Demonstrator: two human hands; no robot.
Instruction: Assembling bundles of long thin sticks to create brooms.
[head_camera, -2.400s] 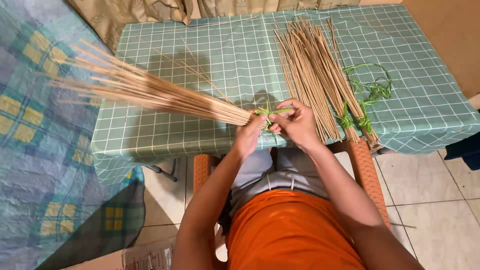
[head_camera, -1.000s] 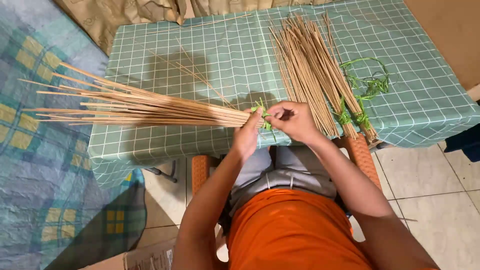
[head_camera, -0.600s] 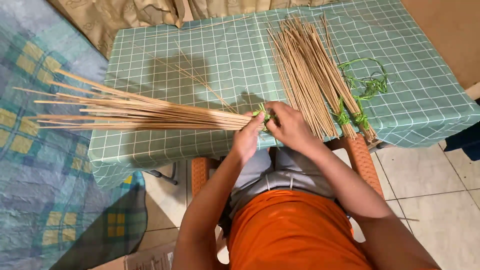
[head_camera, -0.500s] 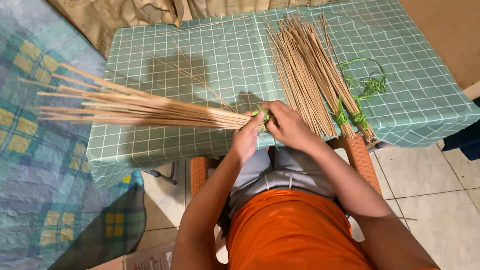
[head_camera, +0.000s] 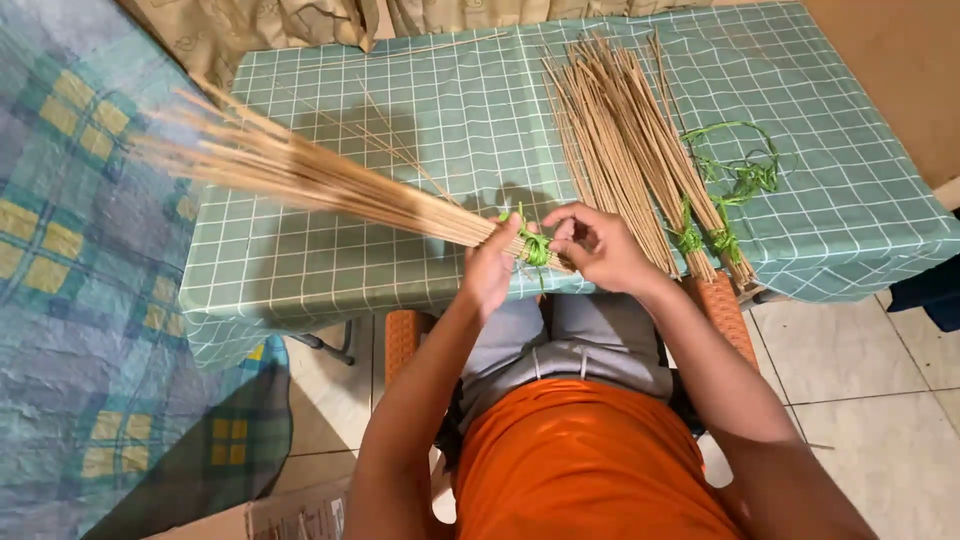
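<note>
— Where was the bundle (head_camera: 330, 185)?
— Over the table's (head_camera: 420, 110) near edge. Left hand (head_camera: 492, 270) clasped its tied end; right hand (head_camera: 600, 245) pinched the green tie (head_camera: 535, 248).
— Handling?
— Light, stiff, probably brittle sticks; best gripped at the tie.

One package shows: a cardboard box (head_camera: 290, 518) at the bottom edge of the frame, left of centre, lying on the tiled floor just beside the patterned blue cloth. Only its top flap is in view, flat and brown, with dark print too small to make out. No signs, labels or screens appear.
</note>
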